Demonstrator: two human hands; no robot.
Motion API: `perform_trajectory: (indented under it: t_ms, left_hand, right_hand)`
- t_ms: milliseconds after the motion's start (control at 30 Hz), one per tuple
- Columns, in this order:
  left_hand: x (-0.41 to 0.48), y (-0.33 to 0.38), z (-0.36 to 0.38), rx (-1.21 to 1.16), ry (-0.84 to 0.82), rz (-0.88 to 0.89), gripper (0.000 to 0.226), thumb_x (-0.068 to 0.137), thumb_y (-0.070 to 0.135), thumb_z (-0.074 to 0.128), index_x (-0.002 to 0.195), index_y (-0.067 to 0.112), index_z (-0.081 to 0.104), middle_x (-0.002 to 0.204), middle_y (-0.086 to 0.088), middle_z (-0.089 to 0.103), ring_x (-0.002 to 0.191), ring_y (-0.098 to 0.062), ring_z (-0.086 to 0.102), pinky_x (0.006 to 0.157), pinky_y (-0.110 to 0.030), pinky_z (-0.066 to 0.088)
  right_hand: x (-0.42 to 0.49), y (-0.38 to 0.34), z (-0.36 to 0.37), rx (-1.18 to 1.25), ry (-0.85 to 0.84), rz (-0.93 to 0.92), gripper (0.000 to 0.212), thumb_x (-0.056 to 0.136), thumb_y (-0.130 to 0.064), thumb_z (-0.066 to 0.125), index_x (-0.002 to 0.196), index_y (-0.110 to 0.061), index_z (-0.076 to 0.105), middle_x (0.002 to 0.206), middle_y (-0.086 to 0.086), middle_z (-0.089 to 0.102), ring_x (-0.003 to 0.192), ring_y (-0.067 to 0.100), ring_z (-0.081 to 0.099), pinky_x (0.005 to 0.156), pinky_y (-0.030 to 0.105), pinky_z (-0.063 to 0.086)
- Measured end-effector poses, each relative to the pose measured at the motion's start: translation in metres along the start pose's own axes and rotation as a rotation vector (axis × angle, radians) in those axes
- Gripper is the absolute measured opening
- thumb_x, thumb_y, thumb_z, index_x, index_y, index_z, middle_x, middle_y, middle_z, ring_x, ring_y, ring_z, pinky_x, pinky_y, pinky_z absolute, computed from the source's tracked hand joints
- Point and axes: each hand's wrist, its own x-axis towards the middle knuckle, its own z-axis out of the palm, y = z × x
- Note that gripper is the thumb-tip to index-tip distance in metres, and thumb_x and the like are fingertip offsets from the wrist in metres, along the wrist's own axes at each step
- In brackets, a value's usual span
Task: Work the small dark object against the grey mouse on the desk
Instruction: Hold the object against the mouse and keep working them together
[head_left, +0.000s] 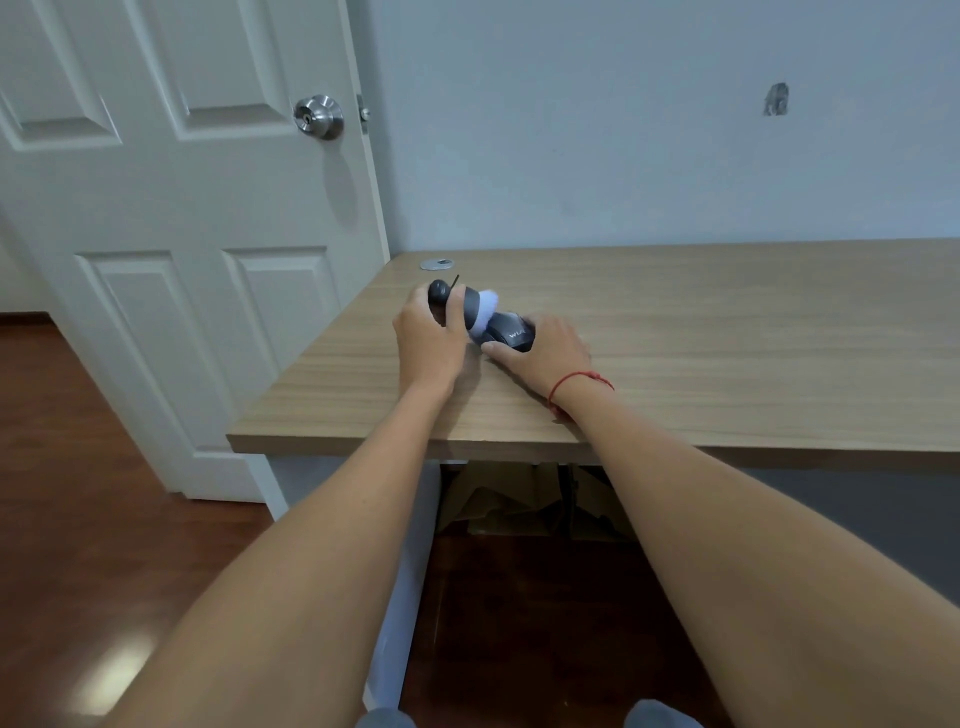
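Two bare forearms reach forward from the bottom of the view, over a dark reddish wooden floor. Under the near edge of the light wood-grain counter, flattened brown cardboard fills the shadowed space; whether it forms a box or holds anything cannot be told.

On the counter, toward its left edge and about midway between near and far edges, both hands meet. The right hand, with a thin red string bracelet at the wrist, lies low on the surface, its fingers closed around the near side and back of the grey computer mouse, which rests on the counter and shows pale lettering on top. The left hand is raised just beside it, fingers wrapped tightly around the small dark rounded object, a stubby grey-black handle with a knob end pointing left. A pale bluish-white soft tip at its right end touches the left end of the mouse. A thin dark line sticks up near the knob.

Farther back, near the far left corner, a round silver grommet sits in the counter. Beyond stands a pale wall with a scuff mark, and to the left a white panelled door with a brushed-metal round knob.
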Motion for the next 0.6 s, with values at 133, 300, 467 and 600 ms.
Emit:
perform_trajectory:
  t_ms: [133,300,467,600]
  left_hand:
    - [-0.002,-0.001,-0.001,0.146,-0.005,-0.036,0.022,0.095,0.026,0.053,0.082,0.007,0.053,0.080,-0.009,0.059,0.076,-0.023,0.049,0.068,-0.027,0.035]
    - [-0.003,0.006,-0.003,-0.014,0.074,0.033,0.026,0.094,0.028,0.055,0.091,0.003,0.059,0.081,-0.009,0.063,0.076,-0.026,0.058,0.074,-0.036,0.050]
    - [-0.005,0.001,0.000,0.133,-0.028,0.040,0.023,0.093,0.024,0.055,0.083,0.004,0.053,0.076,-0.010,0.056,0.076,-0.030,0.056,0.068,-0.033,0.042]
    - [-0.005,0.004,-0.002,0.034,-0.007,0.065,0.022,0.093,0.027,0.056,0.087,0.006,0.056,0.078,-0.004,0.058,0.076,-0.023,0.057,0.072,-0.032,0.048]
  right_hand:
    - [0.000,0.000,-0.001,0.072,-0.007,-0.080,0.046,0.084,-0.038,0.068,0.121,-0.012,0.058,0.115,0.008,0.065,0.108,0.026,0.059,0.093,0.037,0.048]
    - [0.000,-0.001,0.001,0.126,0.018,-0.154,0.055,0.078,-0.022,0.075,0.128,-0.010,0.055,0.122,0.011,0.061,0.112,0.027,0.056,0.088,0.027,0.039]
    - [-0.003,0.000,-0.009,0.301,0.048,-0.126,0.064,0.073,-0.009,0.079,0.132,-0.010,0.055,0.127,0.009,0.061,0.111,0.020,0.057,0.093,0.022,0.041]
    - [-0.005,0.001,-0.011,0.348,0.015,-0.125,0.060,0.078,-0.010,0.075,0.134,-0.012,0.053,0.130,0.008,0.060,0.116,0.020,0.055,0.091,0.019,0.036]
